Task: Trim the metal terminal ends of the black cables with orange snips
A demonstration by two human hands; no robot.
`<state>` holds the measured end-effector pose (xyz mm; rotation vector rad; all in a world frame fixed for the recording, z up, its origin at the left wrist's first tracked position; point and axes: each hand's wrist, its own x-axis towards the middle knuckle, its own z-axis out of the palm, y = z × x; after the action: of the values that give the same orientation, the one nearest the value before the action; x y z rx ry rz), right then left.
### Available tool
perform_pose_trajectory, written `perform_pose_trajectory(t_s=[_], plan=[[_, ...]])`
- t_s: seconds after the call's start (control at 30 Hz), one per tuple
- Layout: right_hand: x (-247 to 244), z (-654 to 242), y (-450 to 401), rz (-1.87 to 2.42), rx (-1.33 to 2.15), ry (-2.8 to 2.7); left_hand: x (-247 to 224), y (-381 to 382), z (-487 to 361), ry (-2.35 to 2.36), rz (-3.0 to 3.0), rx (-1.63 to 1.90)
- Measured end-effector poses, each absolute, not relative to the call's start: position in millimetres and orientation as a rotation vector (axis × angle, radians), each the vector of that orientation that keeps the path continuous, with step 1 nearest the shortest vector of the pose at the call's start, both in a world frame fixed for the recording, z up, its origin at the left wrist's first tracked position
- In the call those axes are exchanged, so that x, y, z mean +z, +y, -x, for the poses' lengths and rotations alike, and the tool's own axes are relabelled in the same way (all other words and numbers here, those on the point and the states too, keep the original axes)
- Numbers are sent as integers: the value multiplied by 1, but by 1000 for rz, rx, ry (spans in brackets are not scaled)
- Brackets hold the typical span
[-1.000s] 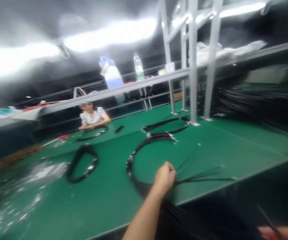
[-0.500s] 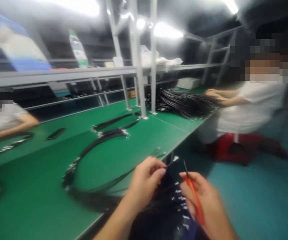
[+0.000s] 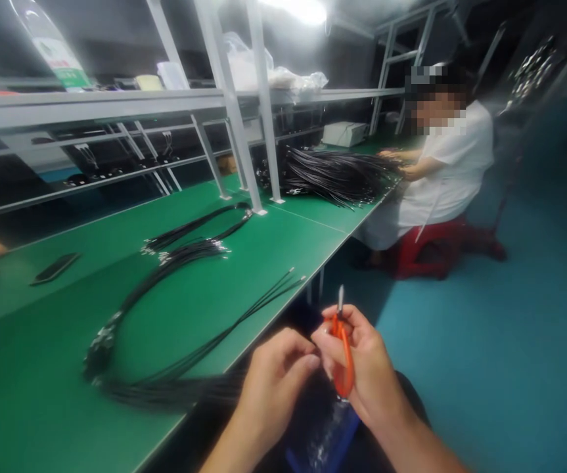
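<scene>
Holding orange-handled snips [image 3: 346, 368] in right hand [image 3: 362, 358], curled round the handles, tip pointing far, just off the right edge of counter [image 3: 27, 387]. Pressing thumb to fingers on left hand [image 3: 278, 371], just beside right fingertips; can't tell contents, hidden. Seeing curved bundle of black cables [image 3: 138, 292] on counter, left of left hand, running behind left wrist. Also on counter: dark phone [image 3: 56, 268] at left, heap of black cables [image 3: 332, 174] at far right, near co-worker [image 3: 455, 144] on red stool [image 3: 418, 253].
</scene>
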<state>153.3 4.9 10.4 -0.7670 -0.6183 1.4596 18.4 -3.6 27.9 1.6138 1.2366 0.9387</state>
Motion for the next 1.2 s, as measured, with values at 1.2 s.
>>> perform_pose_trajectory(t_s=[1.2], plan=[[9,-138,-5,754,1644,-327,15,-9,-17,1194,-1439,1077]])
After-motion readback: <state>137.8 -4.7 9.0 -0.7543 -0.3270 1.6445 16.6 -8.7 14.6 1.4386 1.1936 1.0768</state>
